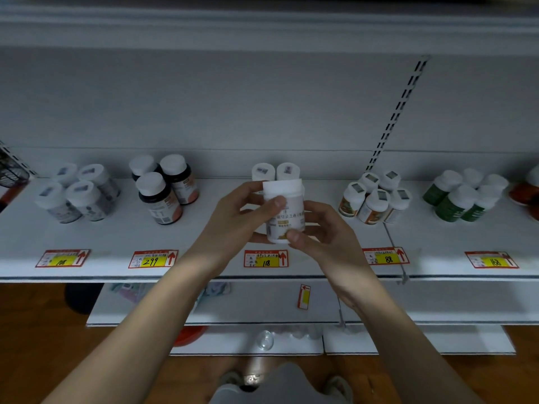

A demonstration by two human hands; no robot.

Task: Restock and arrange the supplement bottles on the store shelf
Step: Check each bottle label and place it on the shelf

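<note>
White supplement bottle (285, 212) is gripped by both hands above the shelf (204, 243): left hand (242, 217) curled round its upper side, right hand (318, 228) pinching near the base. Rigid, smooth plastic is judged light and somewhat slippery; the body below the cap suits the hold best. Just behind the grip stand two matching bottles (275, 171). Left of it dark bottles (163, 188) cluster, right of it orange-labelled bottles (376, 199); neither blocks the way.

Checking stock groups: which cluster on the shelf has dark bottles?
The three-bottle cluster above the 299 price tag: dark bodies under white caps; the others are white or green.
</note>
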